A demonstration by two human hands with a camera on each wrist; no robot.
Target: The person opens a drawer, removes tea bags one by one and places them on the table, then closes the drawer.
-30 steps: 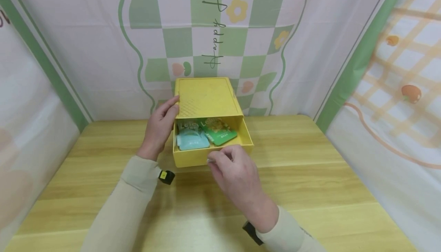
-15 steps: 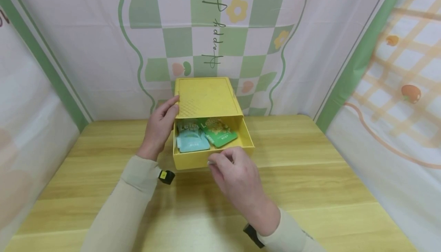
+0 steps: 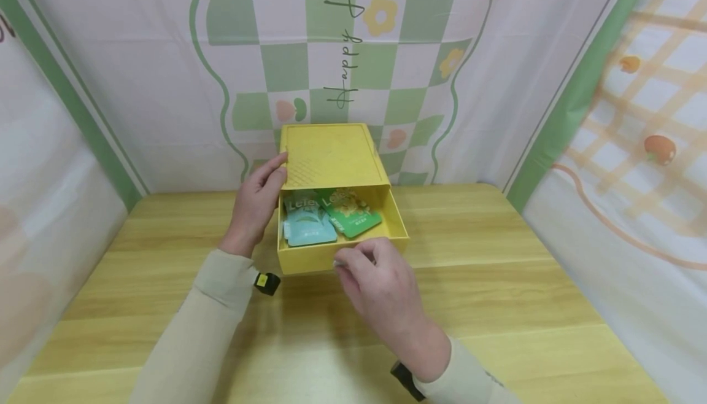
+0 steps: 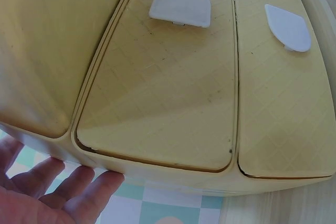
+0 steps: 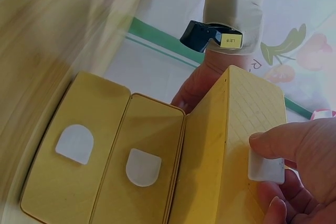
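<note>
Fingers on handle, "Happy" backdrop

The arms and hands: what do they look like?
The left hand and right hand wear no gloves. The left sleeve and right sleeve are beige. On the left is a wrist-worn black device with a yellow label; on the right, another black device.

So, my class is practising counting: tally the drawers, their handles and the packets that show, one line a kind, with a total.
Yellow drawers: 3 (1 pulled out, 2 closed)
White handles: 3
Packets showing: 2 (1 light blue, 1 green)
Total: 8
</note>
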